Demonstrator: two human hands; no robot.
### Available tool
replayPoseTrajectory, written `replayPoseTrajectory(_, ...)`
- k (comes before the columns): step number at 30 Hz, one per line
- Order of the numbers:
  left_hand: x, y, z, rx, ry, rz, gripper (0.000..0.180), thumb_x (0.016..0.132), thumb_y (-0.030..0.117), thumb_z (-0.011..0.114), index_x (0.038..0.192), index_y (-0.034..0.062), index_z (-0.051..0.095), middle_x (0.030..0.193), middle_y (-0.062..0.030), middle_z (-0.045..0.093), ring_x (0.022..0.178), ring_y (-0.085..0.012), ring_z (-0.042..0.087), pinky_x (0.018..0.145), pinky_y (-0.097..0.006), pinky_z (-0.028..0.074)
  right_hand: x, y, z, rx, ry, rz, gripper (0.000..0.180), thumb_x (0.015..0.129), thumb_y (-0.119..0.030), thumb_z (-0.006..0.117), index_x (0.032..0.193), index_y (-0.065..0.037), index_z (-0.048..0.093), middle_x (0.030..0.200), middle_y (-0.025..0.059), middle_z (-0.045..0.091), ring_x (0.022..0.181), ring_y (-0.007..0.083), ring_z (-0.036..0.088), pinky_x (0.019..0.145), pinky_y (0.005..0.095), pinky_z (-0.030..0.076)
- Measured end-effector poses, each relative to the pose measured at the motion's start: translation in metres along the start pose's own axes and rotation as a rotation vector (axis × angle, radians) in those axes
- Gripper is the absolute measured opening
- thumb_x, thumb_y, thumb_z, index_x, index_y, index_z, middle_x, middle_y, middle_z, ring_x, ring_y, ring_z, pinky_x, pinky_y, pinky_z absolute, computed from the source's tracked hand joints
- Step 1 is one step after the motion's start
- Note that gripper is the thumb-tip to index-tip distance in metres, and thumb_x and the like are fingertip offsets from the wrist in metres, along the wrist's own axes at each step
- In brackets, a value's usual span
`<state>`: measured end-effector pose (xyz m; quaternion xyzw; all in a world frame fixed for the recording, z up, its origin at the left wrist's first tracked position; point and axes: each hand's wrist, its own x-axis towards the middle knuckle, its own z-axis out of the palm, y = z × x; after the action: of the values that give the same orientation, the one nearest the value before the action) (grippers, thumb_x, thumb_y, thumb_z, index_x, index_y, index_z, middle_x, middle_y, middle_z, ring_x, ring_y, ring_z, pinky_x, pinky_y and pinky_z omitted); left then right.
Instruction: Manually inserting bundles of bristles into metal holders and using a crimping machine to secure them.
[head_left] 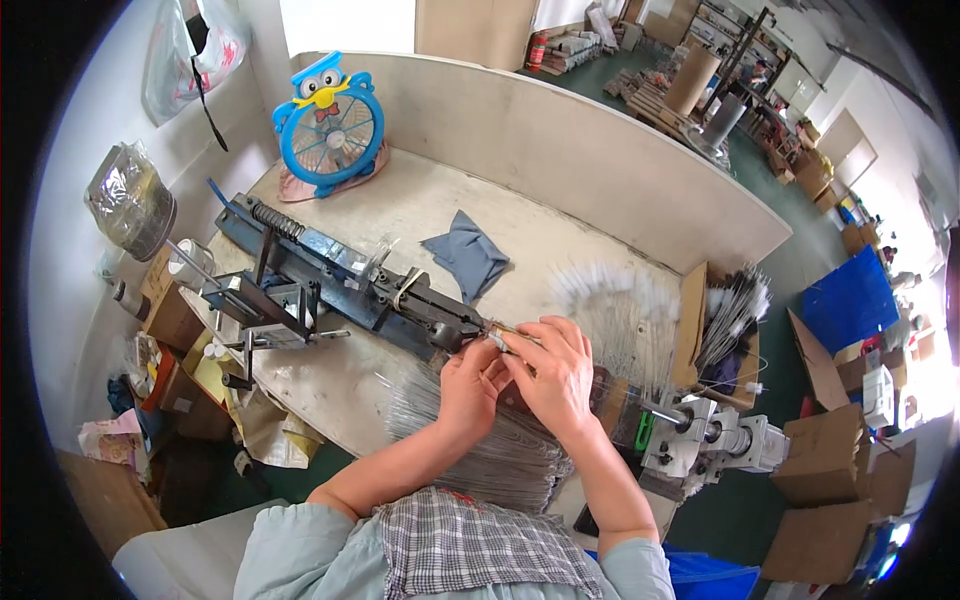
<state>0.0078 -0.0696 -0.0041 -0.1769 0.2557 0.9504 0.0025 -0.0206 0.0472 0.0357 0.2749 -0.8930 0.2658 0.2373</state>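
Observation:
My left hand (468, 388) and my right hand (553, 372) meet at the near right end of a long dark metal bench machine (350, 285). Fingers of both hands are pinched together, and a small white piece (497, 341) shows at the right fingertips. What the left fingers pinch is hidden. Just below the hands lies a thick bundle of thin grey wires (480, 455), partly covered by my forearms. Beyond my right hand, thin wires with white fluffy ends (620, 290) are spread on the table.
A grey cloth (468, 256) lies behind the machine. Farther back stands a blue cartoon-shaped fan (332, 128). To the right are an open carton (692, 310) of white-tipped wires and a metal motor-like unit (715, 440). A low partition (580, 140) edges the table (420, 190).

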Motion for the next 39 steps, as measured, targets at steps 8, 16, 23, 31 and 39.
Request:
replayPoseTrajectory(8,-0.003,0.001,0.004,0.080,-0.020,-0.013,0.013,0.087,0.007,0.056,0.099,0.0022,0.055,0.095,-0.0068,0.061,0.087,-0.0153,0.061,0.077,-0.028,0.050,-0.010,0.000,-0.006,-0.035,0.028,0.048,0.022,0.069,-0.016,0.071,0.091,-0.013,0.069,0.096,0.0009,0.062,0.100,0.0223,0.054,0.081,0.0374,0.041)
replayPoseTrajectory(16,0.003,-0.002,0.006,0.128,-0.013,0.038,0.011,0.086,0.005,0.056,0.097,0.0019,0.054,0.094,-0.0068,0.061,0.086,-0.0157,0.061,0.076,-0.028,0.050,-0.005,0.003,-0.008,-0.022,0.029,0.055,0.021,0.068,-0.016,0.073,0.089,-0.012,0.071,0.096,0.0025,0.063,0.097,0.0233,0.055,0.080,0.0372,0.042)
replayPoseTrajectory(23,-0.001,0.004,0.000,-0.020,0.006,-0.041,0.015,0.090,0.017,0.052,0.096,0.0035,0.056,0.093,-0.0062,0.062,0.086,-0.0170,0.062,0.077,-0.030,0.050,-0.006,0.000,-0.005,0.007,0.020,0.054,0.024,0.069,-0.016,0.073,0.092,-0.012,0.069,0.096,0.0015,0.062,0.098,0.0222,0.055,0.080,0.0372,0.042)
replayPoseTrajectory(31,-0.001,0.002,0.002,-0.015,0.005,-0.029,0.015,0.089,0.017,0.052,0.097,0.0036,0.056,0.093,-0.0056,0.062,0.086,-0.0167,0.061,0.079,-0.031,0.049,-0.003,-0.006,0.008,-0.066,0.090,0.078,0.029,0.068,-0.017,0.073,0.096,-0.012,0.068,0.095,-0.0004,0.062,0.096,0.0206,0.056,0.078,0.0362,0.042)
replayPoseTrajectory(39,0.001,-0.002,0.005,0.046,-0.004,0.025,0.011,0.087,0.007,0.056,0.097,0.0026,0.056,0.095,-0.0056,0.061,0.090,-0.0151,0.060,0.079,-0.029,0.049,-0.006,0.001,0.000,-0.064,0.082,0.014,0.026,0.067,-0.019,0.074,0.092,-0.014,0.069,0.094,-0.0013,0.063,0.093,0.0202,0.056,0.077,0.0355,0.042)
